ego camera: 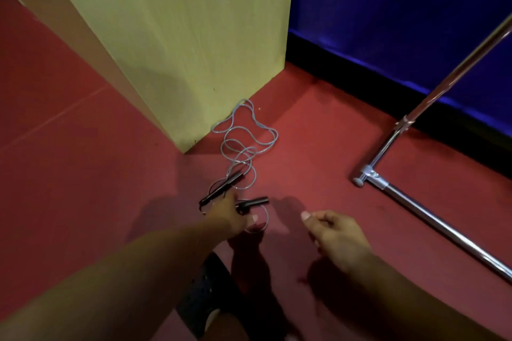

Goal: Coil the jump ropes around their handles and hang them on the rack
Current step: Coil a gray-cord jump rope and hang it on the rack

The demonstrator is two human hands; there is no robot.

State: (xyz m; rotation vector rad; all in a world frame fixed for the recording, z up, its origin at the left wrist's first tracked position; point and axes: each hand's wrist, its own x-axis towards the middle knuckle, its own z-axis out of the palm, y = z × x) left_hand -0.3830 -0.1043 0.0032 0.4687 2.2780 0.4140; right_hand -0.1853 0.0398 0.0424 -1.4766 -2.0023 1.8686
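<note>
The fingers of the left hand (230, 216) reach down onto the two slim black jump-rope handles (221, 188) lying on the red floor (83, 147); they seem to curl about the nearer handle, though blur hides the grip. The right hand (335, 232) hovers just beside, its fingers loosely bent and holding nothing. The thin grey-blue rope cord (243, 133) trails away from the handles in loose loops toward the corner of the pale yellow wooden cabinet (180, 36). The chrome metal rack frame (401, 196) stands well apart on the right.
</note>
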